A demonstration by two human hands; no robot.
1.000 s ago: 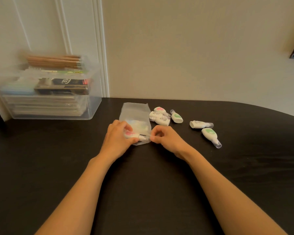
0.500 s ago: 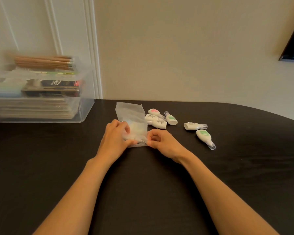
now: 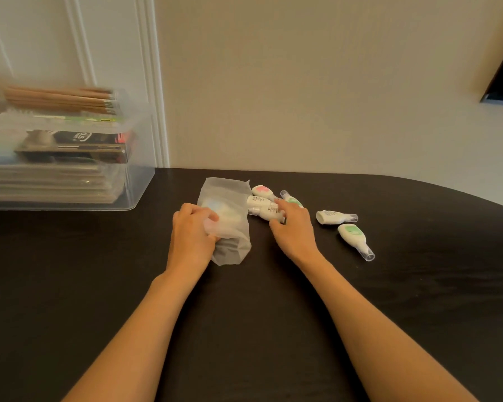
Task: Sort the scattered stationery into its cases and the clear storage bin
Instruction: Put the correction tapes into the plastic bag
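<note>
gripping the frosted plastic pouch [image 3: 225,216] along its left edge, your left hand [image 3: 190,237] is curling its fingers round the film and pinning it to the black table [image 3: 418,285]; the pouch is lying flat, its near end sticking out towards you past your knuckles, and pale shapes are showing through the film, though you cannot tell what they are. your right hand [image 3: 292,227] is reaching just right of the pouch, fingers bent over the white correction tape [image 3: 266,211] with printed text, thumb tucked against its near side; whether you are already pinching it or only touching it, the view is not letting anyone tell. right behind it, the pink-topped tape [image 3: 262,191] is lying against the pouch's right edge, and a green-topped tape [image 3: 292,200] is peeking out beyond your fingertips with its clear cap pointing away from you. further right, well apart from your hand, another white tape [image 3: 334,217] is lying on its side with its cap pointing right, and just in front of it a second green tape [image 3: 353,236] is angling its clear cap towards the near right. over at the far left the clear storage bin [image 3: 134,181] is sitting against the wall, stacked with flat packets and a dark box, with wooden pencils [image 3: 58,97] resting across the top.
</note>
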